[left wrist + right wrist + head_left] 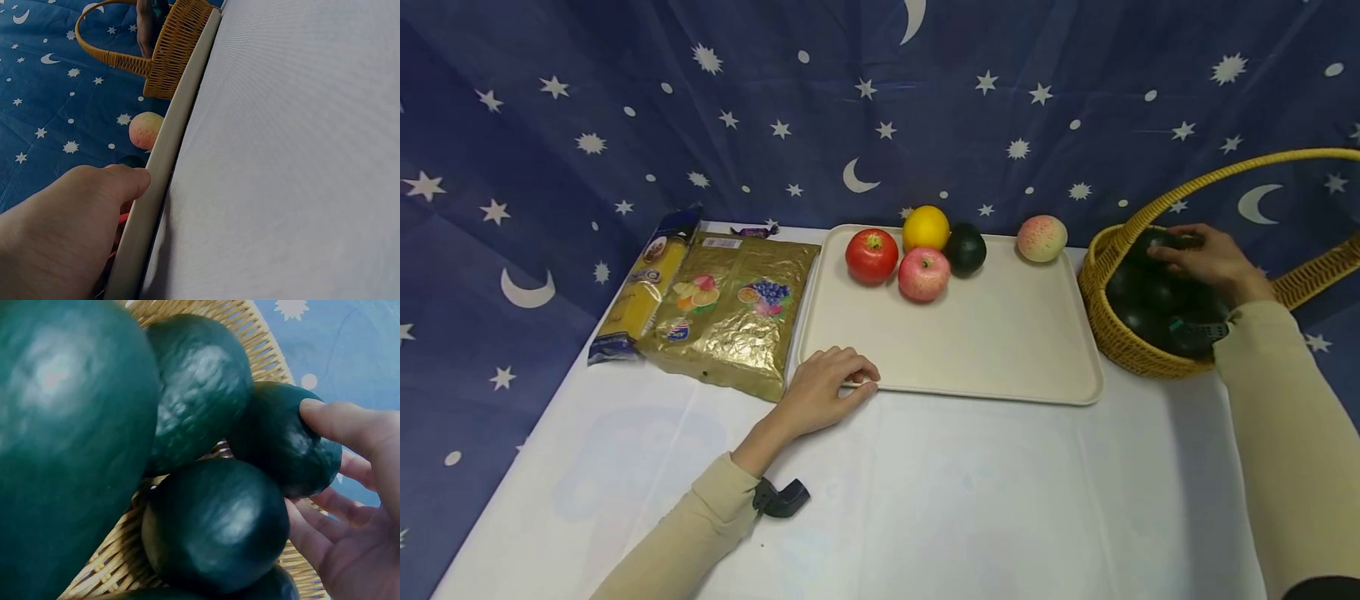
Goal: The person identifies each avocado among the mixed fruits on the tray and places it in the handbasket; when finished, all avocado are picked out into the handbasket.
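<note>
My right hand (1213, 262) reaches into a yellow wicker basket (1138, 354). In the right wrist view its thumb and fingers grip a dark green avocado (281, 440) by the basket's wall. Several more dark green avocados, one of them bumpy (203, 384), lie around it, and one close to the camera looks much larger. My left hand (826, 390) rests at the near left corner of a cream tray (992, 350), its thumb lying on the rim. On the tray sit a red tomato-like fruit (872, 256), a yellow fruit (926, 227), a pink apple (924, 275), an avocado (966, 250) and a peach (1042, 238).
Left of the tray lies a gold fruit-printed bag (737, 308), beside a blue and yellow packet (643, 287). Behind the bag is a small purple wrapped candy (755, 231). A starry blue cloth (820, 100) hangs behind the white table (970, 500). The basket's tall handle (1240, 167) arches over my right hand.
</note>
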The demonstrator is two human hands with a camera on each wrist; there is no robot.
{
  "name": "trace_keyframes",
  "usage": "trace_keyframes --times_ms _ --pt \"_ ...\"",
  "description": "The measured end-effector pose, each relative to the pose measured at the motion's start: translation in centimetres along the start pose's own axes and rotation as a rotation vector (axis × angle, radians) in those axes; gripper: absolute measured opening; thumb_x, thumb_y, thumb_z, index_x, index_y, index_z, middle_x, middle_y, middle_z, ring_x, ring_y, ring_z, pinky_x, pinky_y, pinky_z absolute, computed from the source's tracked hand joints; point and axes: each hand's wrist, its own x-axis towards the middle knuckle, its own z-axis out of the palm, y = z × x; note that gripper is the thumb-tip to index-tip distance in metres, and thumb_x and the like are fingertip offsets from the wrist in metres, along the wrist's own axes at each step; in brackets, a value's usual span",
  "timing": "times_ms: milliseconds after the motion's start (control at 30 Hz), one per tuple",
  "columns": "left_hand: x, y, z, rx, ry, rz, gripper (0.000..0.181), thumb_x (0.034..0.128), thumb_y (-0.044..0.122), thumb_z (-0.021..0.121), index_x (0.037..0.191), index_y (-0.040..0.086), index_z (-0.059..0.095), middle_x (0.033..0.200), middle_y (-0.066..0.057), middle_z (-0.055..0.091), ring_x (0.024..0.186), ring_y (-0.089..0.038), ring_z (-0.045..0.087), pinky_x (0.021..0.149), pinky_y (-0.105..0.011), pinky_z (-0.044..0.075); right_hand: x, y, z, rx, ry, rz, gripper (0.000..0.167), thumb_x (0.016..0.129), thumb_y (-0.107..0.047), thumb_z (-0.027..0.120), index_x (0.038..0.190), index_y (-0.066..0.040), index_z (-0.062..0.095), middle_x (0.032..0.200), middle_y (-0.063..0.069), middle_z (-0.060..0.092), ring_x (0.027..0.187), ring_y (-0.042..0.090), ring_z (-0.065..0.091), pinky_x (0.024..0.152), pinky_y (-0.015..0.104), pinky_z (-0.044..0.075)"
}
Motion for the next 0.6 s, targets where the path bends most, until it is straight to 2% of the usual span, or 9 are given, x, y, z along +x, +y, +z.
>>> trace_keyframes --times_ms 100,200,267,333,600 --pt "0.0 0.1 0.0 0.004 -0.003 0.001 0.01 0.0898 0.035 0.061 0.096 0.029 0.066 0.085 0.016 0.057 0.081 -0.002 0.05 0.075 -0.025 0.038 0.3 0.5 0.1 -0.056 0.001 -0.005 0.099 0.08 -0.066 0.056 0.152 -0.012 0.013 0.152 0.025 0.021 0.072 -0.01 0.049 0.095 0.052 0.036" --pt "0.0 0.2 -0.1 0.004 -0.001 0.002 0.01 0.0898 0.035 0.061 0.096 0.029 0.066 0.085 0.015 0.057 0.081 -0.002 0.05 0.075 -0.024 0.038 0.5 0.9 0.3 -0.07 0.0 -0.005 0.099 0.081 -0.065 0.055 0.152 -0.01 0.014 0.15 0.027 0.022 0.095 0.016 0.057 0.096 0.055 0.035" --pt "0.0 0.2 -0.1 0.003 -0.001 0.004 0.01 0.0898 0.034 0.061 0.096 0.029 0.066 0.085 0.015 0.058 0.081 -0.002 0.05 0.075 -0.024 0.037 0.6 1.2 0.4 -0.061 -0.004 -0.001 0.099 0.081 -0.066 0.055 0.152 -0.01 0.014 0.151 0.029 0.021 0.111 0.035 0.049 0.101 0.062 0.028" --pt "0.0 0.2 -0.1 0.003 0.004 0.006 0.01 0.0896 0.034 0.061 0.096 0.029 0.066 0.084 0.015 0.058 0.081 -0.002 0.05 0.074 -0.024 0.037 0.6 1.3 0.5 -0.048 -0.016 0.019 0.1 0.081 -0.067 0.053 0.152 -0.011 0.011 0.152 0.03 0.017 0.125 0.048 0.031 0.104 0.066 0.021" --pt "0.0 0.0 0.0 0.007 0.011 0.002 0.009 0.0893 0.034 0.061 0.096 0.03 0.066 0.084 0.016 0.057 0.081 -0.001 0.049 0.074 -0.024 0.037 0.4 1.1 0.5 -0.107 -0.046 0.018 0.1 0.083 -0.067 0.049 0.151 -0.008 0.008 0.15 0.035 0.015 0.129 0.055 0.022 0.102 0.069 0.019"
